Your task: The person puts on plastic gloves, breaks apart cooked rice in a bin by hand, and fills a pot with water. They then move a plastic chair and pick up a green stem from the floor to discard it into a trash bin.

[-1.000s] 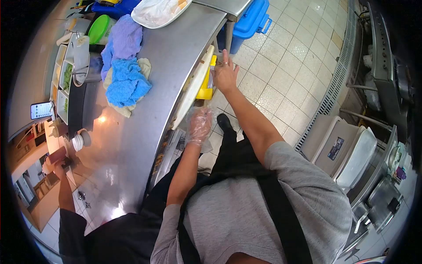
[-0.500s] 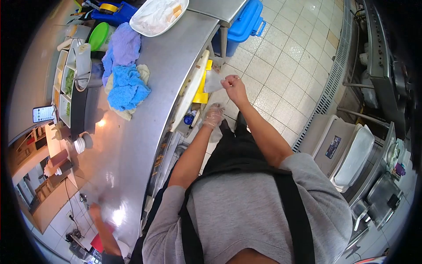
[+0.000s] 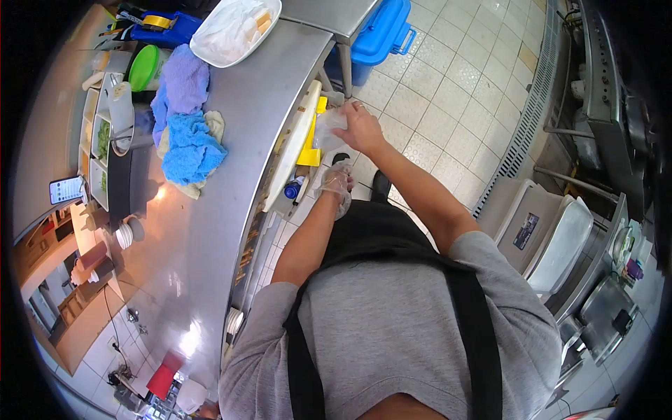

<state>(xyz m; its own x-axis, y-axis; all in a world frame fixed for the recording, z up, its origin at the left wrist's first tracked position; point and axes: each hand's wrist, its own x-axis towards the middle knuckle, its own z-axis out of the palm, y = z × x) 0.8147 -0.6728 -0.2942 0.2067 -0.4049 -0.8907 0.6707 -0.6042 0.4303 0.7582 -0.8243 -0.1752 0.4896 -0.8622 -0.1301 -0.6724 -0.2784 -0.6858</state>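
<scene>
My left hand point(image 3: 338, 180) wears a loose, clear plastic glove, low beside the counter's edge. Its fingers look bent, but the crumpled film blurs them, and whether they hold anything is unclear. Ahead of it, my bare right hand point(image 3: 361, 129) is closed on a thin, clear plastic piece point(image 3: 329, 129), which looks like another glove. Just left of that plastic are a yellow object point(image 3: 309, 150) and a long white tray or board point(image 3: 297, 143) under the counter. A blue-capped item point(image 3: 292, 190) lies near my left hand.
The steel counter point(image 3: 231, 147) on the left carries blue and purple cloths point(image 3: 192, 150), a white dish point(image 3: 235, 31), a green lid point(image 3: 144, 68) and a phone point(image 3: 66, 190). Ahead stands a blue bin point(image 3: 378, 35). Grey tubs point(image 3: 521, 227) are at right.
My right hand and the clear plastic have moved slightly left and forward. My left hand has shifted slightly forward. Another person's arm over the counter at lower left has drawn back almost out of view.
</scene>
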